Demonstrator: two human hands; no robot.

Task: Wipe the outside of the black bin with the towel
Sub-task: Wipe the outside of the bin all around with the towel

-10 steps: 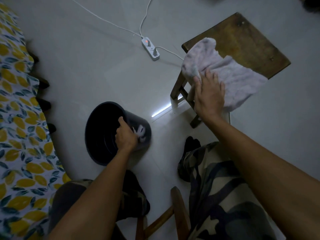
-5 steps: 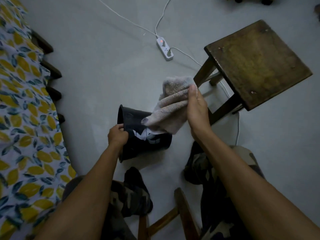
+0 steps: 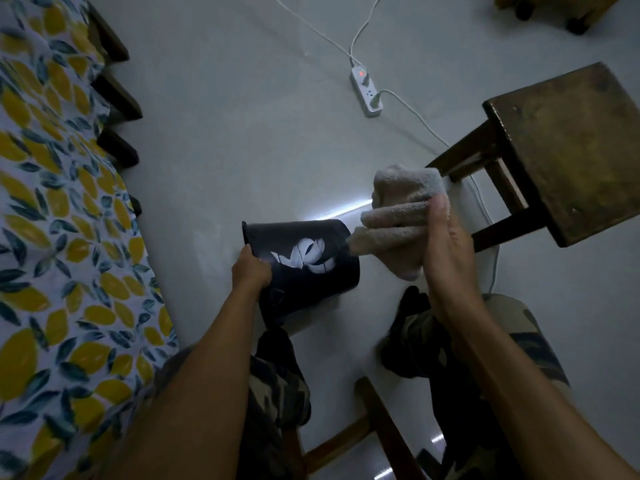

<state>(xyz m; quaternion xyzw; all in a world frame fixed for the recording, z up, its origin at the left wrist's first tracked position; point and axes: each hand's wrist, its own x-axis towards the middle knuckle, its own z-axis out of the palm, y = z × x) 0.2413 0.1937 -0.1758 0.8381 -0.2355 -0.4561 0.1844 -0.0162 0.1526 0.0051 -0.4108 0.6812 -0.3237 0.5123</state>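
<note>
The black bin (image 3: pixel 304 282), with a white leaf print on its side, is tipped on its side above the floor, its mouth facing left. My left hand (image 3: pixel 250 271) grips the bin at its rim. My right hand (image 3: pixel 446 258) holds a bunched pale grey towel (image 3: pixel 398 220) just to the right of the bin's base. One towel corner touches the base edge; the rest hangs beside it.
A dark wooden stool (image 3: pixel 568 150) stands at the right. A white power strip (image 3: pixel 366 91) with cables lies on the grey floor behind. A bed with a lemon-print sheet (image 3: pixel 59 237) runs along the left. My camouflage-trousered legs and a wooden stool frame (image 3: pixel 374 427) are below.
The towel came off the wooden stool and down to the bin. The bin was turned from mouth-up to lying sideways, and my right hand with the towel shifted to the bin's base end.
</note>
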